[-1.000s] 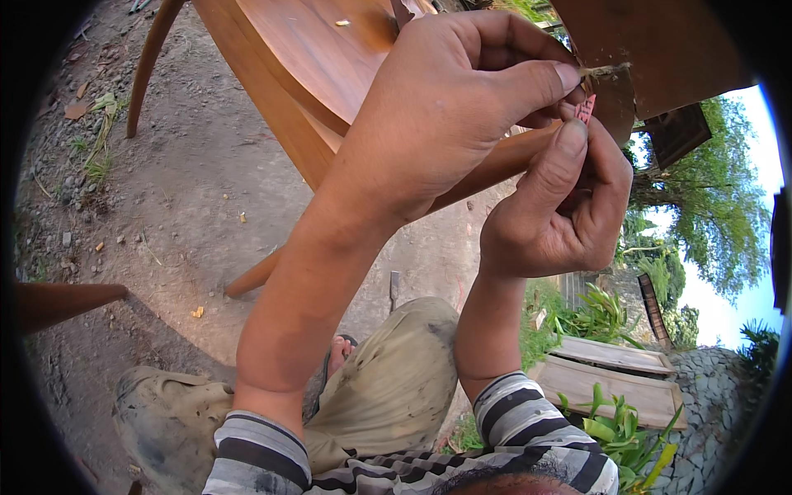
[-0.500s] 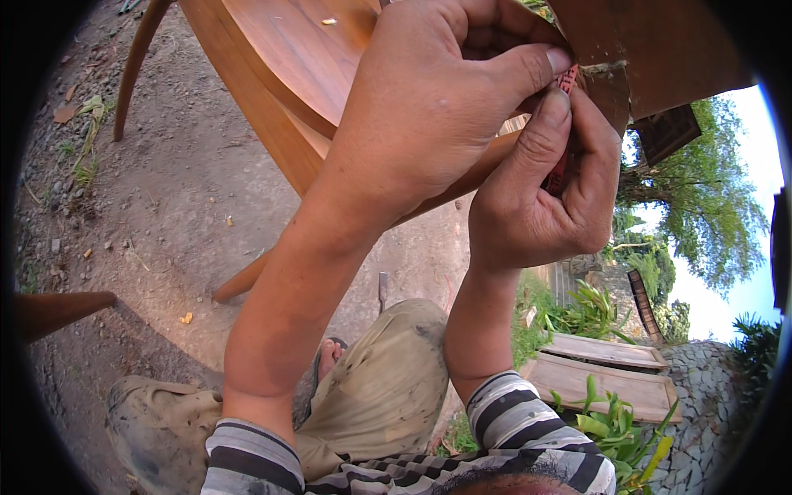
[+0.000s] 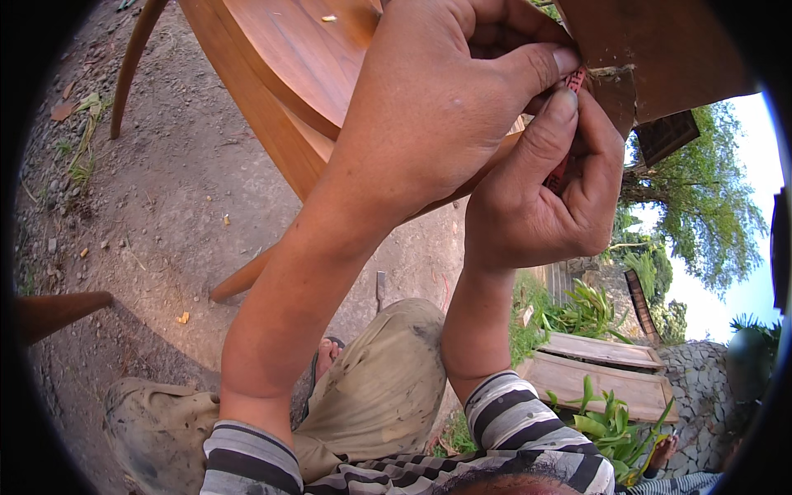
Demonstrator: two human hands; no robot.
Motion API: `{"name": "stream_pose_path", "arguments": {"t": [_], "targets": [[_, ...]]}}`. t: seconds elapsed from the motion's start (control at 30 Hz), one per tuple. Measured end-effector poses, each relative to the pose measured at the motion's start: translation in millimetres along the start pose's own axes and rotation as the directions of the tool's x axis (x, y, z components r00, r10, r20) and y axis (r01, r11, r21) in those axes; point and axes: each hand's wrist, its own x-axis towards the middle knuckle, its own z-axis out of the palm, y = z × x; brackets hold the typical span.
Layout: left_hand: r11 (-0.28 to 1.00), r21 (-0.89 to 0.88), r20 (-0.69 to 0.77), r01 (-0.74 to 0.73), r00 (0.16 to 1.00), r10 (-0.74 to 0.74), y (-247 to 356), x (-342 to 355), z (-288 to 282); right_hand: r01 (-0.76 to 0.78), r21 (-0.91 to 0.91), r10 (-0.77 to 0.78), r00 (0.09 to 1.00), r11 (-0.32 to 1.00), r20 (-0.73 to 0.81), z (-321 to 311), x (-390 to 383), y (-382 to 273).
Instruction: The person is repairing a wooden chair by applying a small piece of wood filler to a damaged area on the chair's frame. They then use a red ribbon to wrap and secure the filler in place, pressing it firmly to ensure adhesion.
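My left hand (image 3: 441, 111) and my right hand (image 3: 540, 186) meet at the edge of a brown wooden panel (image 3: 660, 58) at the top right. Between their fingertips is a narrow red strip (image 3: 575, 80) with black print, and more of it shows inside my curled right fingers. My right thumb and forefinger pinch the strip just below my left thumb. The left thumb is bent toward its fingers, which are partly hidden behind the panel's edge. A pale, rough split (image 3: 612, 72) runs along the panel beside the fingertips.
A curved wooden chair (image 3: 285, 49) stands ahead on bare dirt (image 3: 165, 198), its legs splayed. Another wooden leg (image 3: 66, 312) juts in at the left. A flat metal tool (image 3: 380, 290) lies near my knee. Wooden panels (image 3: 610, 384), plants and another person's hand (image 3: 664, 450) are at the right.
Both hands keep their pinch, with only a slight shift at the fingertips. Another person's hand and striped sleeve have come into view at the lower right.
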Motion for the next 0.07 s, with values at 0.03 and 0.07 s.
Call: {"name": "stream_pose_path", "arguments": {"t": [0.03,0.07], "targets": [[0.999,-0.02,0.01,-0.029,1.0,0.029,-2.3,1.1,-1.2,-0.003,-0.013,0.003,1.0,1.0,-0.006,0.6,2.2,-2.7],[0.999,-0.022,0.011,-0.026,1.0,0.027,1.5,0.9,-0.5,-0.01,-0.014,0.01,1.0,1.0,-0.013,1.3,5.4,-6.6]]}}
